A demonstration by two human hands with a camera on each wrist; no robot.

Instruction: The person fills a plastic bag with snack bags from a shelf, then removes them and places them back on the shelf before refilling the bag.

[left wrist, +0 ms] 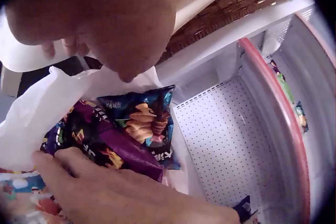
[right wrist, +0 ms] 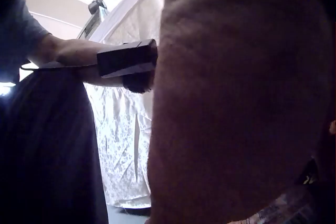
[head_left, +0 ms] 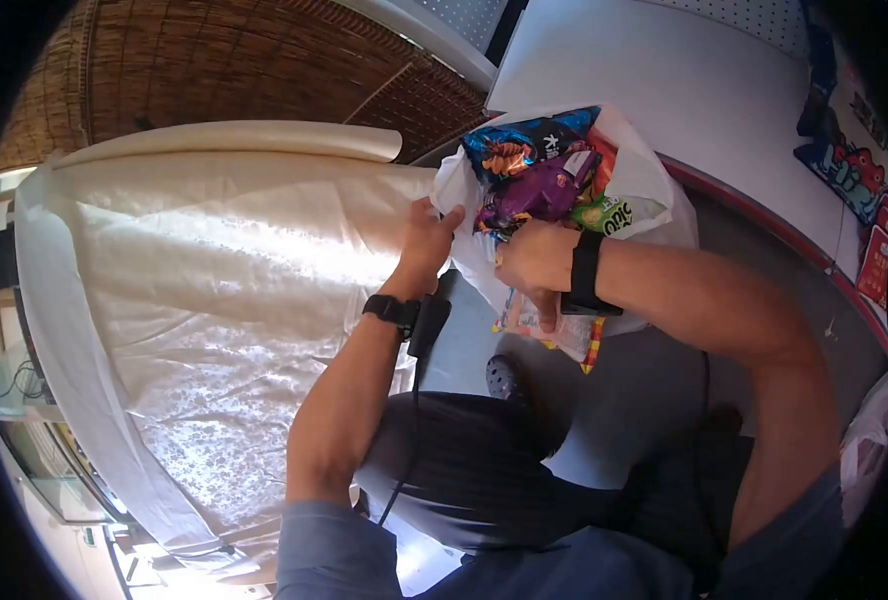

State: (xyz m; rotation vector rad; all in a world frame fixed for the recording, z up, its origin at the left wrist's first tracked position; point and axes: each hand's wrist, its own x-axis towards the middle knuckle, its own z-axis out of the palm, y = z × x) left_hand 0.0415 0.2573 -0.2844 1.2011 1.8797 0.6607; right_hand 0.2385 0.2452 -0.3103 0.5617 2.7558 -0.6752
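A white plastic bag (head_left: 654, 195) stands open, filled with snack packets. My left hand (head_left: 429, 242) grips its left rim. Inside lie a purple packet (head_left: 542, 190), a dark blue packet (left wrist: 144, 116) with a picture of chips, and a green packet (head_left: 614, 213). Over the near side of the bag, my right hand (head_left: 539, 262) holds a pale pink packet (head_left: 561, 335) with red and yellow edges, thumb in front of it. The left wrist view shows that hand's fingers (left wrist: 79, 161) beside the purple packet. The right wrist view is mostly blocked by the hand itself.
A cloth-covered surface (head_left: 244, 270) stands at left, below a woven blind (head_left: 214, 70). A white shelf (head_left: 654, 90) with a red edge runs behind the bag; more packets (head_left: 854, 165) lie at its right. Another plastic bag (head_left: 872, 440) sits far right. Cables hang from both wrists.
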